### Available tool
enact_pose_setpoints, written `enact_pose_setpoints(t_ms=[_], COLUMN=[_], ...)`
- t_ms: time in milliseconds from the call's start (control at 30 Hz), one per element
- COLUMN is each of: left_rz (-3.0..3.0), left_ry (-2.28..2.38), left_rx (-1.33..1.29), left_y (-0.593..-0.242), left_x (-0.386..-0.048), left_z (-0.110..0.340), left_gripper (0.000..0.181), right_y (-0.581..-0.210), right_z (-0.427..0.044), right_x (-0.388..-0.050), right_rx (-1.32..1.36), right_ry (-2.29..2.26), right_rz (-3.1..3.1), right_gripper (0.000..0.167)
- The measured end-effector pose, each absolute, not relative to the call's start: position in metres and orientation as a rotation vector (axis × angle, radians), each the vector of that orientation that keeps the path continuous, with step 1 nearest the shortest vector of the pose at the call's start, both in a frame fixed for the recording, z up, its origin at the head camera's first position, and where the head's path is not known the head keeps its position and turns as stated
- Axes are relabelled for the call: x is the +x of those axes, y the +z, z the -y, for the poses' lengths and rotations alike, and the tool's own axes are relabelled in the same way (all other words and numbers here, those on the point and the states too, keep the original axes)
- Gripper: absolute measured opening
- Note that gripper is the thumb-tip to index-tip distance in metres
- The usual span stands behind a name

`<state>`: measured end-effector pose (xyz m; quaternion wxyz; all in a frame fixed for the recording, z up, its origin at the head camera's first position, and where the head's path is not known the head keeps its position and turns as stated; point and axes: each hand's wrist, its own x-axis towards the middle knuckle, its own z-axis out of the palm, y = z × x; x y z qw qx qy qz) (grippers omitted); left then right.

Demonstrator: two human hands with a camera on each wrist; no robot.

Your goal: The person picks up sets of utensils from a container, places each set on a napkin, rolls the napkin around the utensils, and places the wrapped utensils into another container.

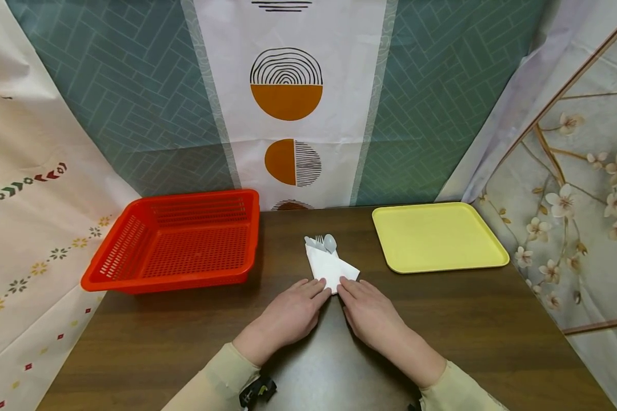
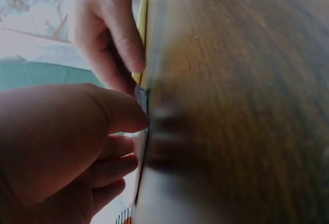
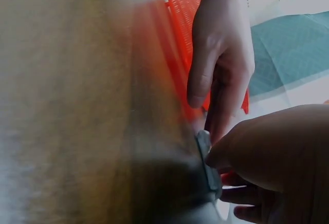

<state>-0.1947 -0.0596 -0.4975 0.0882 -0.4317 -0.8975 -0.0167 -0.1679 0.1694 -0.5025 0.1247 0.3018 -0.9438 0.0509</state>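
A white paper napkin (image 1: 325, 267) lies folded around plastic cutlery on the table. From its far end stick out a spoon (image 1: 330, 243), a fork (image 1: 319, 240) and a third light-coloured handle or blade (image 1: 309, 241). My left hand (image 1: 293, 311) presses the napkin's near left edge with its fingertips. On the near right side, my right hand (image 1: 372, 314) rests its fingertips on the paper. Both hands lie fairly flat, thumbs towards each other. The left wrist view has the left hand (image 2: 67, 142) low at the napkin's edge; in the right wrist view the right hand (image 3: 272, 157) touches it.
A red perforated plastic basket (image 1: 169, 282) stands on the left of the brown wooden table (image 1: 195, 331). On the right lies a yellow tray (image 1: 437, 240). Patterned cloths (image 1: 421, 97) hang behind and at both sides.
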Motion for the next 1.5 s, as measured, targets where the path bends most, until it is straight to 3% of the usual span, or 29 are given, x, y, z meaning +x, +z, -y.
enact_pose_setpoints(t_ms=[333,833,1100,1200,1500], left_rz=[2.769,2.844,2.931,2.946,3.002], left_ry=[-0.242,-0.146,-0.567,-0.635,-0.591], left_rx=[-1.209,-1.286,-0.836,-0.705,-0.511], left_y=[-0.491,-0.491,-0.496,-0.495,-0.495], left_x=[-0.2,-0.187,-0.21,-0.221,-0.236], left_z=[0.054,0.07,0.059,0.053,0.043], left_gripper=[0.038,0.057,0.017,0.01,0.029], right_y=[-0.497,-0.499,-0.501,-0.5,-0.496], right_z=[-0.16,-0.159,-0.158,-0.156,-0.148], right_x=[-0.175,-0.174,-0.174,-0.172,-0.165], right_rx=[0.775,0.763,0.752,0.748,0.785], right_ry=[0.186,0.146,0.136,0.138,0.109], right_rz=[2.689,2.729,2.695,2.689,2.685], right_gripper=[0.019,0.024,0.019,0.018,0.019])
